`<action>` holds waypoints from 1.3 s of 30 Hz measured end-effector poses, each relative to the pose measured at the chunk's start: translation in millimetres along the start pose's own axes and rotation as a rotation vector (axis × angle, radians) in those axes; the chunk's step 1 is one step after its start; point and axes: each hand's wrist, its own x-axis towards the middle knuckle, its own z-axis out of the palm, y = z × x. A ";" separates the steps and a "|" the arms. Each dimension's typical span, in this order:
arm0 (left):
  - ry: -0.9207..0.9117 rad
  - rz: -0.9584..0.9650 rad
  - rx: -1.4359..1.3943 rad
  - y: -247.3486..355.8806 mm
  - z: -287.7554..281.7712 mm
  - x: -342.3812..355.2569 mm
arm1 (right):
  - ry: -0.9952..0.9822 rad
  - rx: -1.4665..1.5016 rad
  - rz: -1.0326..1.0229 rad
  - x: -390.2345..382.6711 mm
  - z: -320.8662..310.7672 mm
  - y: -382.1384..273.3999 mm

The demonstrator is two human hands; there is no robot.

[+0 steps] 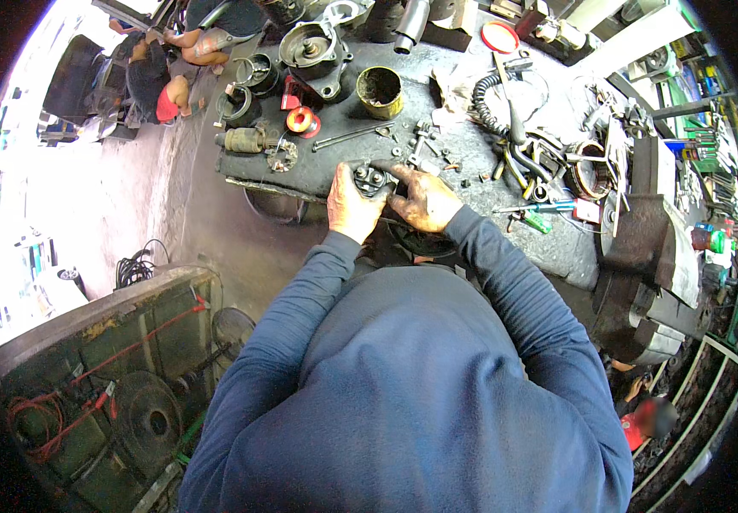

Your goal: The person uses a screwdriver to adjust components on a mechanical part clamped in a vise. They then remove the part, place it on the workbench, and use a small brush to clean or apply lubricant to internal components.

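Note:
At the near edge of the workbench (335, 167), my left hand (352, 208) and my right hand (425, 202) together grip a round black part with metal studs (370, 179). My left thumb lies along its left side, and the right fingers close on its right side. Its underside is hidden by my hands. Just beyond lie loose bolts and small metal fittings (424, 141). A long thin metal rod (347, 137) rests left of these. Further left are a motor armature (244, 140), a round plate with wires (282, 156) and a red spool (303, 121).
A rusty yellow can (380, 94) and a metal housing (311, 53) stand farther back. Coiled black cable (490, 103), a screwdriver (548, 206) and a bench vise (642, 231) are on the right. A metal bin (87, 342) stands at lower left. Other people (151, 81) sit at far left.

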 end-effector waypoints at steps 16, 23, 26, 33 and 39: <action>-0.371 0.110 -0.131 -16.5 -36.2 15.1 | 0.248 -0.183 0.045 10.0 -27.1 38.1; -0.081 -0.017 0.105 -3.9 -10.3 4.3 | 0.294 -0.177 -0.025 58.7 -47.7 3.5; -0.043 -0.030 0.098 -4.3 0.0 -1.2 | 0.248 -0.273 0.039 76.4 -49.4 -3.1; -0.205 0.142 0.019 -9.8 -23.0 5.9 | 0.102 -0.205 0.110 102.2 -50.3 9.9; -0.235 0.002 0.061 -15.3 -14.8 4.1 | 0.121 0.070 0.097 86.8 -55.5 -5.5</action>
